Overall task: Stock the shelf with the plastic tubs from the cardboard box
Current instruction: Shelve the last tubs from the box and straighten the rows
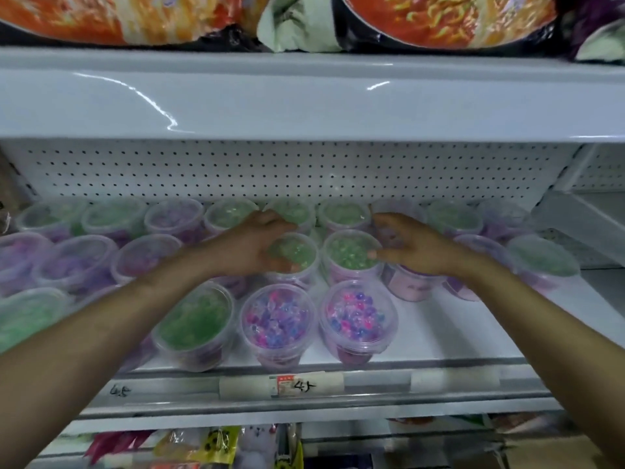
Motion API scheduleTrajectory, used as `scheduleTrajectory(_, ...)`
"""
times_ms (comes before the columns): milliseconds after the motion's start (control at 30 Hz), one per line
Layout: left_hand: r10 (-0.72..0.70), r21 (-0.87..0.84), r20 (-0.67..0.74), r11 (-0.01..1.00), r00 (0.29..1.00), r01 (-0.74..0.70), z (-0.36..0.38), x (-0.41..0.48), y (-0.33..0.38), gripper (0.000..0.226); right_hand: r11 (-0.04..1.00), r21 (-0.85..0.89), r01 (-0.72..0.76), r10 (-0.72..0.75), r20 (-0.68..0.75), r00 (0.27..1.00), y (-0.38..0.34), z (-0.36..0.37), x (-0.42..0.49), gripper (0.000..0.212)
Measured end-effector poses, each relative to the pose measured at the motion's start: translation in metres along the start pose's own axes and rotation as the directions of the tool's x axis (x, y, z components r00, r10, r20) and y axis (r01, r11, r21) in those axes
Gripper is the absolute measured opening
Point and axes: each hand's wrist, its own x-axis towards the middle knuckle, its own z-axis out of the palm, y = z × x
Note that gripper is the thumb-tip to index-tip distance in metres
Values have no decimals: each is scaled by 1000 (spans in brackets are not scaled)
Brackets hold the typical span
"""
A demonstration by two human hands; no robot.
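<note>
L hand [257, 245] fingers curl round clear round plastic tub of green beads [299, 253], mid-row on white metal shelf [439, 333], prob. snugging it into line. R hand [419, 247] fingers apart, loose, gripping nothing.

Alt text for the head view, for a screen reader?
Left hand grips a green tub on a white shelf packed with lidded tubs, green or purple inside; right hand curls beside the next tub, hold unclear.
</note>
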Motion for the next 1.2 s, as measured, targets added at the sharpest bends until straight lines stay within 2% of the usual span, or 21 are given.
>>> scheduleTrajectory(100, -18, 32, 32, 999, 999, 17, 0, -10, 7, 110, 999, 35, 41, -43, 47, 998, 1, 7, -10, 78)
scheduleTrajectory(233, -59, 72, 16, 996, 998, 58, -1, -12, 7, 114, 988, 88, 127, -131, 40, 991, -8, 10, -13, 77)
scheduleTrajectory(300, -56, 66, 9, 996, 998, 55, 2, -9, 12, 106, 989, 98, 107, -112, 44, 993, -7, 8, -16, 74)
scheduleTrajectory(400, -49, 61, -9, 997, 999, 49, 2, -6, 14, 98, 988, 132, 86, -85, -12, 996, 3, -2, -24, 79)
scheduleTrajectory(500, -67, 15, -37, 998, 997, 68, -1, -6, 16, 92, 987, 157, -15, 23, -51, 998, 30, -30, -45, 86)
scheduleTrajectory(600, -42, -24, -47, 999, 998, 41, 1, 5, 42, 102, 996, 11, -84, 85, -54, 995, 56, -48, -71, 99)
scheduleTrajectory(700, 6, 7, -31, 1000, 1000, -5, 11, 25, 79, 91, 999, 17, -39, 39, -11, 999, 63, -44, -76, 87)
scheduleTrajectory(767, 58, 41, -13, 998, 998, -57, 22, 38, 92, 92, 1000, 23, 7, -6, -20, 1000, 67, -33, -71, 84)
scheduleTrajectory(933, -2, 104, 28, 995, 1000, -1, 30, 50, 103, 96, 999, 29, 43, -40, -84, 996, 80, -25, -63, 88)
scheduleTrajectory(1100, 18, 48, 33, 999, 999, -20, 26, 51, 97, 101, 998, 60, 15, -10, -86, 996, 84, -26, -61, 90)
scheduleTrajectory(1200, 34, 46, 21, 998, 999, -35, 26, 52, 109, 96, 995, 74, -66, 76, -138, 988, 103, -37, -80, 106)
